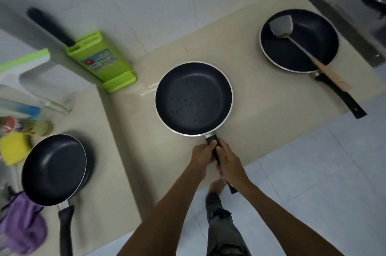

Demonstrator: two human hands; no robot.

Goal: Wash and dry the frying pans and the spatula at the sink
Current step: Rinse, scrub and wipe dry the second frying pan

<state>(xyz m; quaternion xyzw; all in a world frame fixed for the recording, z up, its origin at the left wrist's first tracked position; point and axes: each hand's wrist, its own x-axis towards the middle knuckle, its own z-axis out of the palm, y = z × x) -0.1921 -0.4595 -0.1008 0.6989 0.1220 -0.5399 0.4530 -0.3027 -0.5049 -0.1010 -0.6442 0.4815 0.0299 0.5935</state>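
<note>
Just beyond the left grip (pixel 203 152), pan (pixel 193 98)

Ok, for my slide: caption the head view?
Left hand and right hand grip the middle pan by its handle; spatula lies in another pan.

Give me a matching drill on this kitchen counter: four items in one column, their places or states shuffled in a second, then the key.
1. middle pan
2. right pan
3. left pan
4. knife block

A. spatula lies in it
B. green, by the tiled wall
C. handle gripped by left hand and right hand
D. next to the purple cloth

Pairs: 1-C, 2-A, 3-D, 4-B
</note>
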